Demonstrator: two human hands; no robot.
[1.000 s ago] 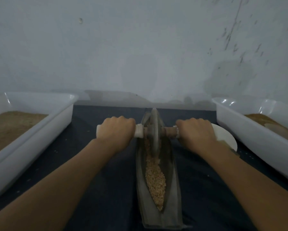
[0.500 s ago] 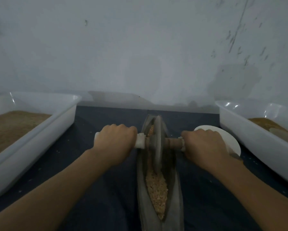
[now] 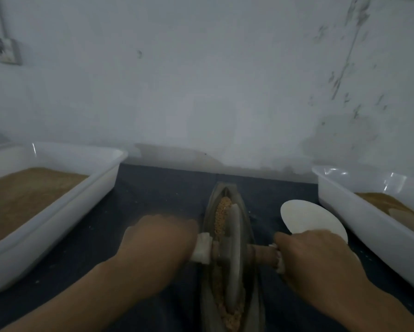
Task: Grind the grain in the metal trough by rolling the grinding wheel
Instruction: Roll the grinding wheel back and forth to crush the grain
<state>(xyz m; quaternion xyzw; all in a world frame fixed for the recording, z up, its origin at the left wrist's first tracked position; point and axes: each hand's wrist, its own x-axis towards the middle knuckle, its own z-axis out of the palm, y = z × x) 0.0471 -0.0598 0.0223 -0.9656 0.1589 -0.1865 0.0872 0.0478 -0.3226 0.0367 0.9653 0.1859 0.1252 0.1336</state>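
A narrow boat-shaped metal trough (image 3: pixel 245 219) lies lengthwise on the dark cloth in front of me, with tan grain (image 3: pixel 221 215) along its groove. The grey grinding wheel (image 3: pixel 234 255) stands on edge in the trough, near its middle. A wooden axle runs through the wheel, wrapped in white at both ends. My left hand (image 3: pixel 160 238) grips the left handle and my right hand (image 3: pixel 314 255) grips the right handle. Grain shows both beyond the wheel and on my side of it.
A large white tub (image 3: pixel 57 212) of brown ground meal stands at the left. Another white tub (image 3: pixel 359 219) with brown meal stands at the right. A white plate (image 3: pixel 306 218) lies between the trough and the right tub. A grey wall rises close behind.
Both hands have pulled the wheel back along the trough toward me, from its far end to about its middle. Grain at the far end is now uncovered.
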